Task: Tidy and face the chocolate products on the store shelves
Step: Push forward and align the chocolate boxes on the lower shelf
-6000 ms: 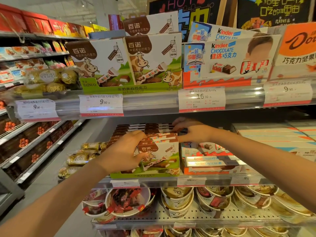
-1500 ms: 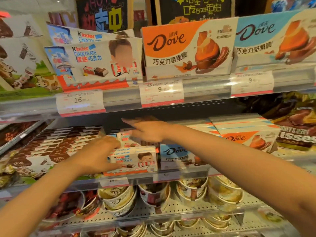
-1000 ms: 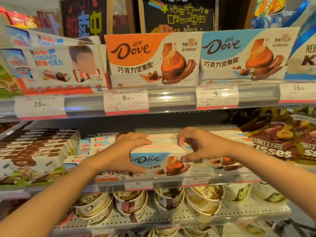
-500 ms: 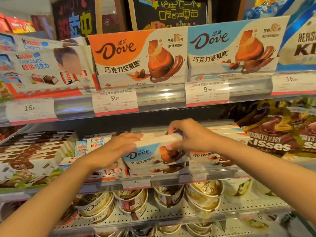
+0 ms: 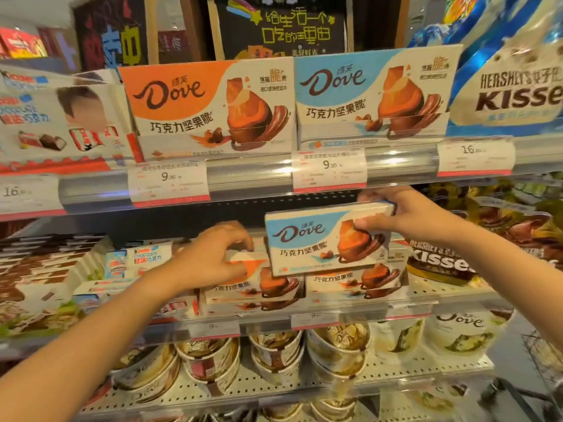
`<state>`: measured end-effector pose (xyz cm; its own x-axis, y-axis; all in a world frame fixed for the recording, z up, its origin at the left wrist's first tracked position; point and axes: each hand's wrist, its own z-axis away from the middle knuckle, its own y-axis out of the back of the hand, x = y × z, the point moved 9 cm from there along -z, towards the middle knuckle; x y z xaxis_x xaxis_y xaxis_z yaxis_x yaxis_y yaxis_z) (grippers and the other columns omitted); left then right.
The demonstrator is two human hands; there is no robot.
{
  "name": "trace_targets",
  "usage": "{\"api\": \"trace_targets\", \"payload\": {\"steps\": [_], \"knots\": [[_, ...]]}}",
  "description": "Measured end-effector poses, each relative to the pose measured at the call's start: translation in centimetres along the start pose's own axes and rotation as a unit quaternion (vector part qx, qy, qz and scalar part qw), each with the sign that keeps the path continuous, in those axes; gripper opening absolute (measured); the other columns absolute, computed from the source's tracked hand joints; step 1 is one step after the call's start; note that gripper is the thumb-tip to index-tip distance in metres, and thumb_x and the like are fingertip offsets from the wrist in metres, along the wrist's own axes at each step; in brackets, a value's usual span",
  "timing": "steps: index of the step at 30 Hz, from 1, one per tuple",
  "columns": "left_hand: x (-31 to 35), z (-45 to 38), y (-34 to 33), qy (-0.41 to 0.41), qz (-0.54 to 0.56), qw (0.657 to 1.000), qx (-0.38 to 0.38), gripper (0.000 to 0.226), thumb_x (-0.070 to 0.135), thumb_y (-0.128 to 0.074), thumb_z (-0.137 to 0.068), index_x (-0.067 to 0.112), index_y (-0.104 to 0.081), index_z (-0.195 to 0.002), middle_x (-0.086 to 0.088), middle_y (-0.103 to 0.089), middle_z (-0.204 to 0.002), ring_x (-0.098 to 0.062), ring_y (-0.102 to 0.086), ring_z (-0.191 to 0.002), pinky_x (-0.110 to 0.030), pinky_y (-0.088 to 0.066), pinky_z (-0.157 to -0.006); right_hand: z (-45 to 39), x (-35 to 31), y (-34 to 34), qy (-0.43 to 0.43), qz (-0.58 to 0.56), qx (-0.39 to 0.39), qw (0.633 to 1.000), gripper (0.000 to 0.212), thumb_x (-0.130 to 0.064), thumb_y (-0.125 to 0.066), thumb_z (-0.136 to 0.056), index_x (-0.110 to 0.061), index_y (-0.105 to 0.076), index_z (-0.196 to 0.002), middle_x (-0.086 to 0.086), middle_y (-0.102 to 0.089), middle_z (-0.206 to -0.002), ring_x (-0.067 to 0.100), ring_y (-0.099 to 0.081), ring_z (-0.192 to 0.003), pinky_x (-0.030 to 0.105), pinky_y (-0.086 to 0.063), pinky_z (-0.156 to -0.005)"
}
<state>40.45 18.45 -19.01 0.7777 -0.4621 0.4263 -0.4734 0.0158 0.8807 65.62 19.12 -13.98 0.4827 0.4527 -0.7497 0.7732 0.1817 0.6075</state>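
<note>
Metal shelving (image 5: 253, 175) in tiers, front rails glossy with bright light glare; lower tier is perforated sheet (image 5: 396, 371). Paper price tags (image 5: 168, 182) clipped along the rails. Behind the top tier, a dark chalkboard sign (image 5: 292, 28) with coloured lettering.

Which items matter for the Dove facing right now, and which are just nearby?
In play:
- blue Dove box, gripped by right hand
- orange Dove boxes, under left hand
- blue Dove stack

Just nearby:
- Kinder boxes
- Hershey's Kisses bag
- Dove cups
</note>
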Motion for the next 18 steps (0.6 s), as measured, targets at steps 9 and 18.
{"api": "trace_targets", "payload": {"steps": [9,18], "knots": [[6.1,-5.1,-6.3,0.024,-0.058,0.996,0.06,0.053,0.05,-0.073,-0.071,0.028,-0.054,-0.116,0.007,-0.052,-0.122,-0.014,-0.042,-0.117,-0.037,-0.036,-0.101,3.3,0.6,6.4,0.09,0.091,0.14,0.982,0.046,-0.012,-0.068,-0.081,-0.021,-0.047,-0.121,-0.013,-0.056,-0.113,-0.016,-0.052,-0.096,0.0,-0.04,-0.079],[6.6,-5.1,-6.5,0.022,-0.052,0.995,0.083,0.03,0.042,-0.073,-0.073,0.035,-0.048,-0.089,0.012,-0.05,-0.125,-0.014,-0.04,-0.121,-0.037,-0.028,-0.103,4.0,3.9,7.8,0.095,0.112,0.192,0.97,0.037,-0.03,-0.068,-0.079,-0.018,-0.054,-0.111,-0.002,-0.061,-0.111,0.009,-0.057,-0.103,0.011,-0.042,-0.088]]}}
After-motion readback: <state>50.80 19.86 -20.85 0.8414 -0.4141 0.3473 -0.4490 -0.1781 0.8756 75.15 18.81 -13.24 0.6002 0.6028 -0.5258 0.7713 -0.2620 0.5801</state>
